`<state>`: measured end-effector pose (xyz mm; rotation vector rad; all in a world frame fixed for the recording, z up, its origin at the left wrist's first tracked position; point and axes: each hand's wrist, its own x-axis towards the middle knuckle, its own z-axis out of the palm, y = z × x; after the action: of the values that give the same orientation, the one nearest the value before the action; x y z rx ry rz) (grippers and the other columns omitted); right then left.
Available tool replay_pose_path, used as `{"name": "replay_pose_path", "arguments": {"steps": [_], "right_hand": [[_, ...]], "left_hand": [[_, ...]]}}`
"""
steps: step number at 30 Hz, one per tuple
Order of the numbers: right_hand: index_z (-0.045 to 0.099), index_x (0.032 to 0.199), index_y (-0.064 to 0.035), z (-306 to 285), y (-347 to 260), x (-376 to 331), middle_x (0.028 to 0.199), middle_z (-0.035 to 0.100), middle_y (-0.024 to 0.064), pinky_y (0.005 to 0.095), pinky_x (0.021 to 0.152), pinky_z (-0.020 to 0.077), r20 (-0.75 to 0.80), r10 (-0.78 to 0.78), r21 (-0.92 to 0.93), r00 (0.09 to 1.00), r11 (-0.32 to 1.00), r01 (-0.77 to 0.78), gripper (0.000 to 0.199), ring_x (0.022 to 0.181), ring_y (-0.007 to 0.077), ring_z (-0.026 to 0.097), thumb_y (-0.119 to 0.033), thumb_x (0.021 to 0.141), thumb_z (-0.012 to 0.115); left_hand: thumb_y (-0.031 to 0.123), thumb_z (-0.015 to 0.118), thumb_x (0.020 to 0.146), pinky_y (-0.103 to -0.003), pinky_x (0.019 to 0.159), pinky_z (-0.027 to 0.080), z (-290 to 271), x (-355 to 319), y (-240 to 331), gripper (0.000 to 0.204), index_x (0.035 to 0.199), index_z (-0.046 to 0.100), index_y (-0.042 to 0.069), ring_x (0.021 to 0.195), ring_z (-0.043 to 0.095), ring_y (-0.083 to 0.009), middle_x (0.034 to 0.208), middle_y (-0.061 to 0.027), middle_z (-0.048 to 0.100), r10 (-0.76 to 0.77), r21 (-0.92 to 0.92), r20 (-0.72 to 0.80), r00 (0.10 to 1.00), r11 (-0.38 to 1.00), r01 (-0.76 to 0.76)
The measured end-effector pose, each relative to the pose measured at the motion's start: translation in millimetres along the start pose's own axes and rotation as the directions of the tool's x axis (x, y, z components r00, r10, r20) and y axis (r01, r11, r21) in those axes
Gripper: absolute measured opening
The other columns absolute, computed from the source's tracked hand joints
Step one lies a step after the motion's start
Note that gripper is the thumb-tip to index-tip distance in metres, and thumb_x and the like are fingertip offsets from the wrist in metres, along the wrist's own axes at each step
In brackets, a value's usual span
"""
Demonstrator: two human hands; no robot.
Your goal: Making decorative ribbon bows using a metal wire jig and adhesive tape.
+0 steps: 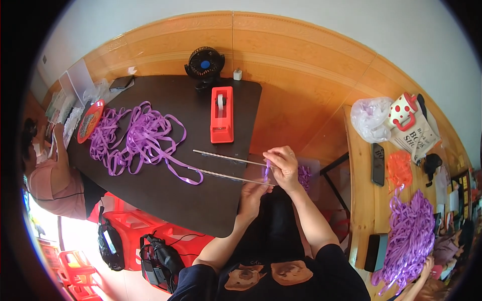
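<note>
Across the dark table's right edge [235, 203], fingers [276, 154] hold two thin rods [228, 176].

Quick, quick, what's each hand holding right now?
Left hand: closed, holding the lower stick.
Right hand: closed, pinching purple ribbon.

I'm watching from afar through the left fisheye on the wearer's head, facing steeply down and forward, with the printed dark shirt [271, 276] close below the lens at six o'clock. The right hand [282, 168] and left hand [253, 195] sit near mid-view, toward four and five o'clock. My wide field takes in the dark table [201, 210] toward nine, the pale wooden table [362, 200] past three, and farther off, brown wall panelling [296, 45] curving across twelve.
</note>
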<state>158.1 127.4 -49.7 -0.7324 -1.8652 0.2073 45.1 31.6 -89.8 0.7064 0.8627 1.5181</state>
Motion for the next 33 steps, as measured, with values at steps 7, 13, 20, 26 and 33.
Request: {"name": "replay_pose_path", "arguments": {"steps": [7, 13, 20, 26, 33], "right_hand": [[0.068, 0.093, -0.0034, 22.8, 1.5, -11.7, 0.089, 0.062, 0.0093, 0.0345, 0.072, 0.0464, 0.044, 0.131, 0.072, 0.99, 0.988, -0.134, 0.019, 0.082, 0.0261, 0.058, 0.0, 0.076, 0.063], [0.066, 0.091, -0.0009, 37.3, -19.2, -65.5, 0.087, 0.061, 0.0132, 0.0363, 0.071, 0.0455, 0.065, 0.348, 0.209, 0.935, 0.912, -0.354, 0.017, 0.082, 0.0319, 0.058, -0.003, 0.074, 0.067], [0.066, 0.089, 0.0006, 37.8, -70.7, -139.5, 0.075, 0.058, 0.0118, 0.0348, 0.066, 0.043, 0.182, 0.502, 0.273, 0.845, 0.8, -0.534, 0.01, 0.074, 0.028, 0.057, -0.007, 0.083, 0.064], [0.066, 0.089, 0.0054, 40.6, -83.7, -208.1, 0.082, 0.063, 0.0043, 0.0208, 0.061, 0.0437, 0.365, 0.678, 0.396, 0.638, 0.507, -0.766, 0.019, 0.07, 0.0071, 0.055, -0.013, 0.09, 0.061], [0.069, 0.084, -0.0014, 32.8, -125.0, -203.7, 0.069, 0.063, 0.0006, 0.0189, 0.054, 0.0391, 0.498, 0.756, 0.521, 0.424, 0.131, -0.844, 0.019, 0.061, 0.0039, 0.055, -0.017, 0.089, 0.061]], "left_hand": [[0.01, 0.061, 0.09, -0.025, 0.071, 0.047, -8.0, 4.7, 0.0, 0.015, 0.102, 0.066, 0.002, 0.073, 0.062, -0.0131, 0.085, -0.008, 0.068, 0.026, -0.057, -0.022, 0.999, 0.998, -0.027], [0.01, 0.06, 0.091, -0.025, 0.073, 0.05, -15.4, -39.0, 4.2, 0.016, 0.102, 0.066, -0.001, 0.076, 0.064, -0.014, 0.087, -0.0091, 0.068, -0.158, 0.015, 0.005, 0.987, 0.987, 0.158], [0.007, 0.059, 0.091, -0.025, 0.074, 0.051, -35.9, -118.0, 27.2, 0.016, 0.102, 0.066, -0.004, 0.079, 0.063, -0.0132, 0.088, -0.0108, 0.069, -0.289, 0.066, 0.085, 0.953, 0.956, 0.284], [0.006, 0.059, 0.091, -0.028, 0.071, 0.053, -51.8, -144.1, 45.4, 0.013, 0.095, 0.068, -0.002, 0.075, 0.065, -0.016, 0.085, -0.0114, 0.069, -0.39, 0.022, 0.098, 0.915, 0.921, 0.39], [0.004, 0.06, 0.089, -0.033, 0.088, 0.048, -63.4, -150.2, 53.3, 0.013, 0.096, 0.069, -0.002, 0.09, 0.065, -0.0214, 0.097, -0.0138, 0.068, -0.202, -0.05, 0.167, 0.965, 0.976, 0.213]]}}
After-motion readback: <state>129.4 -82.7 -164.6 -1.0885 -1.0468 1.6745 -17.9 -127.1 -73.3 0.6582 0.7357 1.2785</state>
